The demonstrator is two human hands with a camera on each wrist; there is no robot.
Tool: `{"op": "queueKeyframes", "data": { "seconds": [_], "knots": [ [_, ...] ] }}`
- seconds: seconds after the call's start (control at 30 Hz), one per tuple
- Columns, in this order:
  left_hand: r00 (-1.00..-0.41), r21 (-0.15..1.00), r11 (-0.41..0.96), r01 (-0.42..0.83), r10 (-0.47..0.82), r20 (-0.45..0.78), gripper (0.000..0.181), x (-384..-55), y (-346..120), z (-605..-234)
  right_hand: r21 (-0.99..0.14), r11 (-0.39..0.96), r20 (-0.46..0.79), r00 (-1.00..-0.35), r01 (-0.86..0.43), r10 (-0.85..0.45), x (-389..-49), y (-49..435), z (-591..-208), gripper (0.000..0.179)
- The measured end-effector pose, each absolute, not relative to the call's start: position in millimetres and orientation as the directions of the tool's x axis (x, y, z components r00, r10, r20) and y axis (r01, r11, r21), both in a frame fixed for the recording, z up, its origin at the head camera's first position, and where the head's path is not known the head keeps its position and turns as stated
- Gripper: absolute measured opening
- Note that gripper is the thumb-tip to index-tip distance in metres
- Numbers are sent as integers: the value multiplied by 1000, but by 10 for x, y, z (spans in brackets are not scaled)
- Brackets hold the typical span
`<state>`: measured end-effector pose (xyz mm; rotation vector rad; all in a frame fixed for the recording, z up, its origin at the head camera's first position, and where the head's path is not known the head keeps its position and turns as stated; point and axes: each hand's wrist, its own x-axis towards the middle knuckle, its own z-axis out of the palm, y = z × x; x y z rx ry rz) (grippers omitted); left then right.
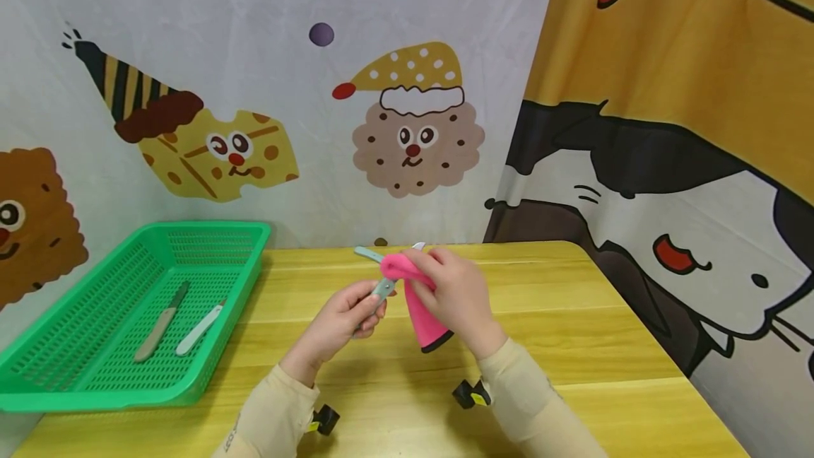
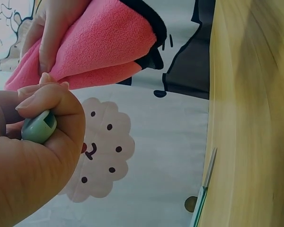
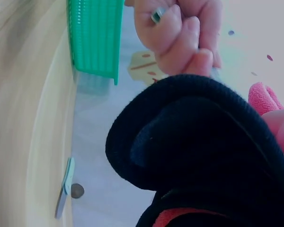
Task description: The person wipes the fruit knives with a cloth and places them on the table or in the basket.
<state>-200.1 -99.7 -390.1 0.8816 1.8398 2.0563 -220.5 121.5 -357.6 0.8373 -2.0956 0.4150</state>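
Observation:
My left hand (image 1: 346,313) grips the pale green handle of a folding knife (image 1: 384,288); the slotted butt of that handle pokes out of the curled fingers in the left wrist view. My right hand (image 1: 454,295) pinches a pink fleecy cloth (image 1: 422,320) with a black edge. A fold of the cloth lies around the knife's far part, so its blade is hidden. The cloth's loose end hangs below the right hand. Behind both hands, a second pale green folding knife (image 3: 67,182) lies on the table with its blade out.
At the left stands a green plastic basket (image 1: 235,331). Inside it lie a beige-handled knife (image 1: 155,334) and a white-handled knife (image 1: 200,331). The wooden table (image 1: 540,316) ends at a wall hanging (image 1: 286,76) with cartoon prints.

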Motion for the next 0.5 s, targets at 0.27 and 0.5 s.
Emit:
{"op": "queueKeyframes", "data": {
  "seconds": [0.27,0.5],
  "knots": [
    [-784,964,-181,196,562,265,33,-1998,-997,-3903,-59,747,798,-481,-663,-364,-2283,1333,-3530,35],
    [-786,965,-187,184,562,259,31,-2019,-995,-3921,-82,771,798,-505,-631,-328,-2333,1405,-3504,35]
  ]
}}
